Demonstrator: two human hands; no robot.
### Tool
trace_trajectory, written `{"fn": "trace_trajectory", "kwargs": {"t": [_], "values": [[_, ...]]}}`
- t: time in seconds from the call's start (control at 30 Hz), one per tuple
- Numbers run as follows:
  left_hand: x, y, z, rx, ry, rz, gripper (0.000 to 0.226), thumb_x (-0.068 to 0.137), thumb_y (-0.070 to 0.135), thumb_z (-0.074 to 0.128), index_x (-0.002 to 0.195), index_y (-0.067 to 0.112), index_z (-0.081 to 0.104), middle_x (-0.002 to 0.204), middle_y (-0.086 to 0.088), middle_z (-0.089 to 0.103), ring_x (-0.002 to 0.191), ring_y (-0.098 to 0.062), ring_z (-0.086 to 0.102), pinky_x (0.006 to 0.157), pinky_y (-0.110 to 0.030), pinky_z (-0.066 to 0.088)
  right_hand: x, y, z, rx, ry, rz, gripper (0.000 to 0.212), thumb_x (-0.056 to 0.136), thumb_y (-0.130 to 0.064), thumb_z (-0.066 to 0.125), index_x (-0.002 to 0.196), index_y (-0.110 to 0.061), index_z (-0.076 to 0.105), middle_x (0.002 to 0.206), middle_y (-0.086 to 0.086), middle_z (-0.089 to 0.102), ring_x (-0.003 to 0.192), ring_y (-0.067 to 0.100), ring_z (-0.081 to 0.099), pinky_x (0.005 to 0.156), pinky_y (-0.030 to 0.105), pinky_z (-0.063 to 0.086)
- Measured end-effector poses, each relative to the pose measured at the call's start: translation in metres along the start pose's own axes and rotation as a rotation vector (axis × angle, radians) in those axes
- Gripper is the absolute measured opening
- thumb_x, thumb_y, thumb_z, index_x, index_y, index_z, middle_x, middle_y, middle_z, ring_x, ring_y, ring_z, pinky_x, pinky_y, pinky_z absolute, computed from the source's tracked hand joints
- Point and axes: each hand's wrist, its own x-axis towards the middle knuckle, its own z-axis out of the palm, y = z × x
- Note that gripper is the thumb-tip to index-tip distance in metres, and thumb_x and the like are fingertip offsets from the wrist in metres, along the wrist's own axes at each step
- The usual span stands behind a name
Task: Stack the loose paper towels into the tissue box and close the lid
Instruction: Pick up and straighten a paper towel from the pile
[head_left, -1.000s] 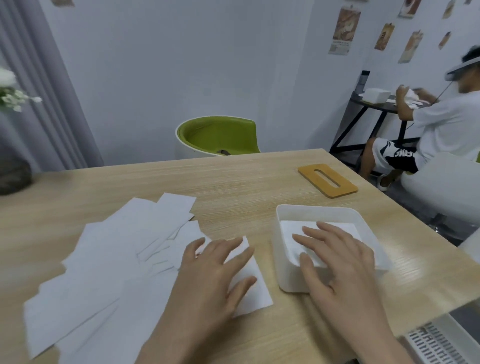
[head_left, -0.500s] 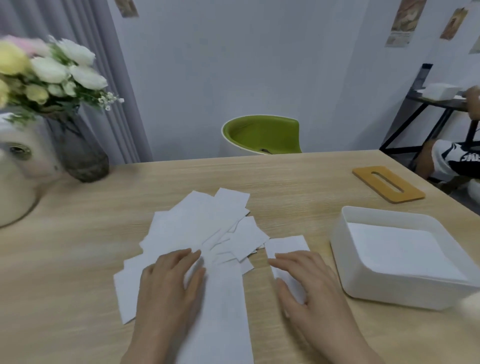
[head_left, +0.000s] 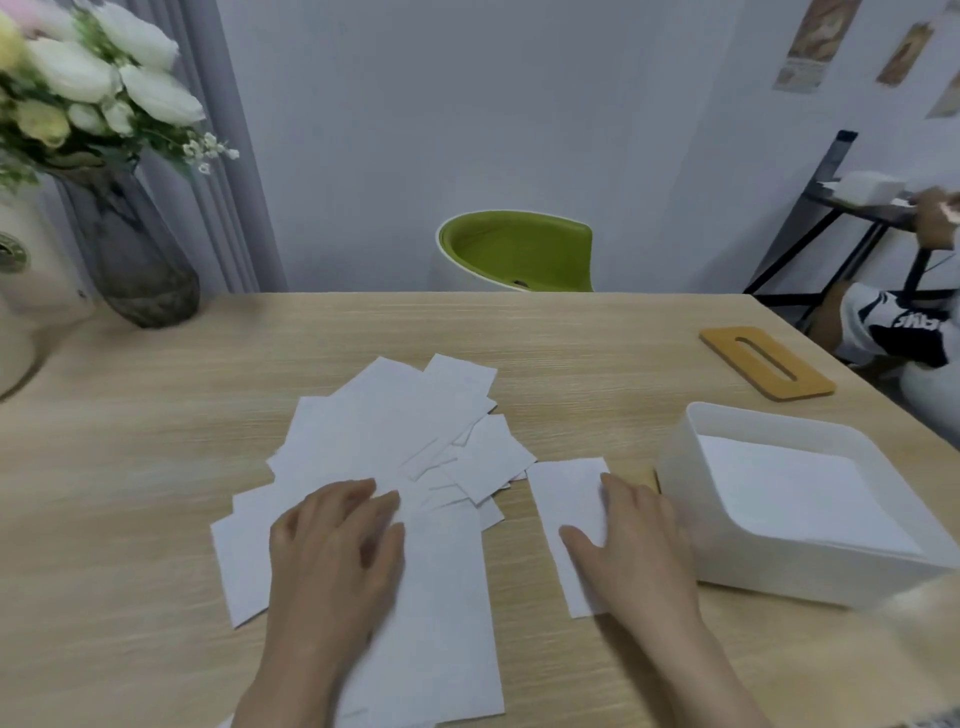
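Inside the tissue box (head_left: 691, 499) (lid off) lie seemingly flat paper towels (head_left: 789, 488).

Bare wood beyond the tissue box (head_left: 675, 467), open as far as the wooden lid (head_left: 766, 362) lying flat behind it. Left of the box, a narrow strip of table (head_left: 571, 332), then one single towel (head_left: 569, 499), then the spread of loose paper towels (head_left: 395, 431). Far left of the box, blocked by a glass vase (head_left: 135, 260) and a cream jug (head_left: 26, 270). Nearest box corner blurred, possibly something white there.
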Motion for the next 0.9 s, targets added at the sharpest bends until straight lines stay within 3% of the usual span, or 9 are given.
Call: {"fn": "trace_trajectory", "kwargs": {"t": [0.27, 0.43, 0.53, 0.63, 0.77, 0.83, 0.9], "values": [[0.0, 0.009, -0.003, 0.019, -0.043, -0.018, 0.036, 0.079, 0.035, 0.05, 0.103, 0.025, 0.075, 0.121, 0.003, 0.064, 0.123, -0.019, 0.052, 0.103, -0.038, 0.022, -0.002, 0.004, -0.005, 0.242, -0.075, 0.094, 0.067, 0.081, -0.04, 0.065, 0.139, -0.029, 0.032, 0.13, -0.004, 0.044, 0.116, 0.018, 0.051, 0.082, 0.031, 0.043], [-0.004, 0.023, -0.004, 0.018, -0.047, 0.061, 0.048, 0.081, 0.045, 0.04, 0.103, 0.022, 0.076, 0.116, 0.0, 0.068, 0.116, -0.024, 0.059, 0.098, -0.037, 0.026, -0.011, 0.013, -0.007, 0.409, -0.082, 0.028, 0.064, 0.085, -0.029, 0.063, 0.141, -0.04, 0.034, 0.133, -0.011, 0.049, 0.121, 0.013, 0.049, 0.089, 0.032, 0.044], [-0.009, 0.038, -0.002, -0.102, -0.063, 0.094, 0.042, 0.083, 0.045, 0.046, 0.107, 0.024, 0.074, 0.116, 0.008, 0.066, 0.116, -0.017, 0.057, 0.096, -0.033, 0.028, -0.014, 0.013, -0.009, 0.661, -0.069, 0.024, 0.049, 0.088, -0.013, 0.06, 0.13, -0.04, 0.052, 0.126, -0.014, 0.058, 0.116, 0.01, 0.054, 0.095, 0.03, 0.047], [-0.012, 0.052, 0.002, -0.206, -0.116, 0.091, 0.031, 0.089, 0.037, 0.053, 0.113, 0.029, 0.071, 0.117, 0.017, 0.061, 0.118, -0.008, 0.053, 0.098, -0.029, 0.029, -0.018, 0.011, -0.011, 0.79, -0.045, 0.003, 0.039, 0.088, -0.001, 0.056, 0.11, -0.033, 0.065, 0.113, -0.018, 0.063, 0.099, -0.004, 0.057, 0.075, 0.006, 0.042], [-0.018, 0.068, 0.007, -0.267, -0.204, 0.094, 0.022, 0.095, 0.031, 0.058, 0.113, 0.039, 0.066, 0.114, 0.022, 0.06, 0.114, 0.0, 0.049, 0.098, -0.024, 0.032, -0.026, 0.008, -0.017, 0.981, -0.003, -0.015, 0.035, 0.087, 0.006, 0.057, 0.104, -0.023, 0.07, 0.101, -0.021, 0.068, 0.071, -0.015, 0.057, 0.063, 0.0, 0.039], [-0.02, 0.075, 0.005, -0.414, -0.261, 0.004, 0.021, 0.093, 0.03, 0.059, 0.103, 0.047, 0.066, 0.104, 0.023, 0.065, 0.103, 0.003, 0.054, 0.087, -0.017, 0.04, -0.029, 0.005, -0.021, 1.082, -0.004, -0.049, 0.035, 0.087, 0.007, 0.059, 0.103, -0.022, 0.07, 0.089, -0.022, 0.071, 0.069, -0.015, 0.058, 0.062, 0.0, 0.04], [-0.02, 0.078, 0.004, -0.613, -0.305, -0.138, 0.022, 0.093, 0.031, 0.058, 0.109, 0.042, 0.068, 0.098, 0.02, 0.07, 0.092, 0.002, 0.061, 0.076, -0.01, 0.045, -0.034, 0.002, -0.024, 1.172, -0.026, -0.089, 0.037, 0.087, 0.008, 0.059, 0.102, -0.023, 0.071, 0.093, -0.021, 0.072, 0.081, -0.011, 0.063, 0.067, 0.001, 0.043]]}}
